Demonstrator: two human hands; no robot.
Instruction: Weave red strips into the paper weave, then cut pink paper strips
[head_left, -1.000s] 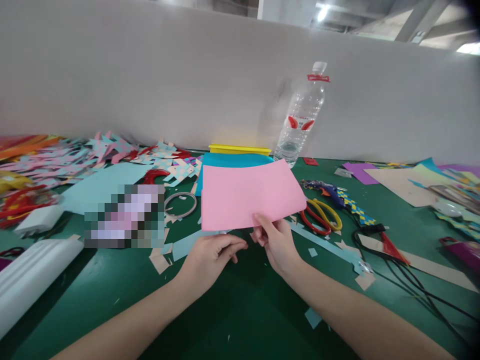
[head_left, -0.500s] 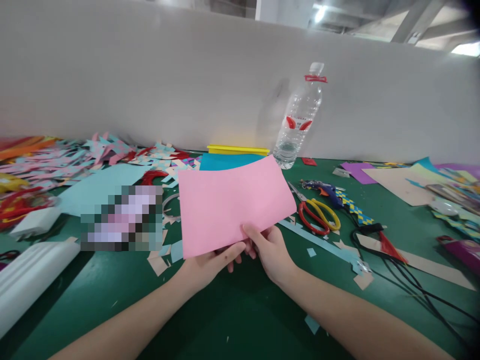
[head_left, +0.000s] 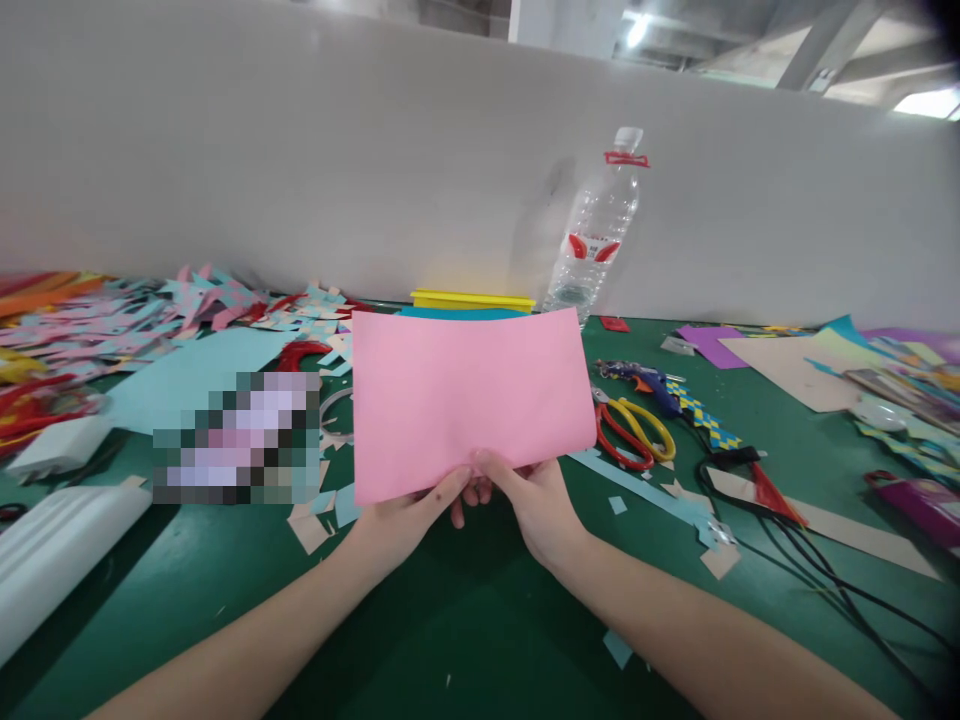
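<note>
A pink paper sheet [head_left: 465, 395] is held up above the green table [head_left: 465, 620], facing me. My left hand [head_left: 409, 515] and my right hand [head_left: 529, 500] both pinch its near bottom edge, side by side near the middle, fingers closed on the paper. Behind the sheet lie a teal sheet [head_left: 450, 313] and a yellow stack [head_left: 472, 298]. Red-and-yellow scissors [head_left: 634, 432] lie just right of the sheet.
A clear water bottle [head_left: 596, 235] stands at the back by the grey partition [head_left: 300, 150]. Woven paper pieces and scraps [head_left: 150, 310] cover the left. A light blue sheet [head_left: 202, 370], a white roll [head_left: 60, 545], black cables [head_left: 810, 560] and coloured papers [head_left: 825, 365] lie around.
The pink sheet has been lifted off the teal sheet and drawn toward me and left. My left hand rose from the table and took hold of its bottom edge beside the right hand.
</note>
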